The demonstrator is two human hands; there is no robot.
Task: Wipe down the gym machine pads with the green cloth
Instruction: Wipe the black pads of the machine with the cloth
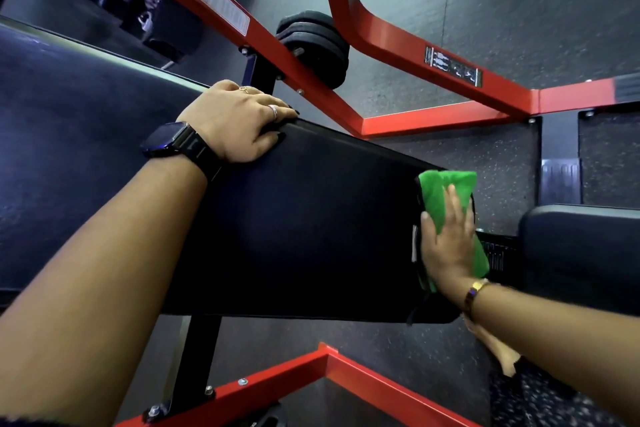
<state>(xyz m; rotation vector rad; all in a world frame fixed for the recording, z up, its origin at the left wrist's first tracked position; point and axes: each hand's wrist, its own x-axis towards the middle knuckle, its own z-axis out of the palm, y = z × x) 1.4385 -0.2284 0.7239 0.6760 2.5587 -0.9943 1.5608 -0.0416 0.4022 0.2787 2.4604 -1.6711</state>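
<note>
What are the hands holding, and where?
The left hand grips a corner of the black pad; the right hand presses the green cloth flat on its end.

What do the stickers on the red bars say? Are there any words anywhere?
No text can be read.
Yellow-and-white sticker on the red frame: too blurred.
Black sticker with tiny figures, same frame: too small.
White tag on the black pad: unreadable.
</note>
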